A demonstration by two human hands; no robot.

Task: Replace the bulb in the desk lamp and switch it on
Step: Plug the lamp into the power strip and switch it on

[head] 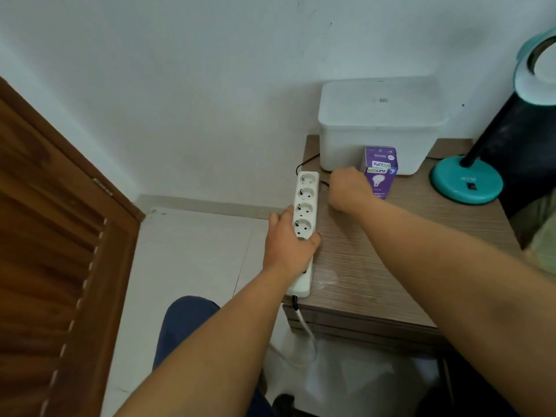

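Note:
A white power strip [305,203] lies along the left edge of the wooden table [391,251]. My left hand [287,245] grips the strip near its lower sockets. My right hand [349,188] is closed beside the strip's top end, where a thin black cord [307,161] runs; whatever it holds is hidden inside the fist. A purple bulb box [381,173] stands just right of that hand. The teal desk lamp's base [466,183] sits at the far right, and its shade [537,70] hangs at the top right corner.
A white lidded plastic bin [379,121] stands against the wall behind the bulb box. A wooden louvred door [54,251] fills the left side. The strip's white cable [307,329] drops off the table's front edge to the tiled floor.

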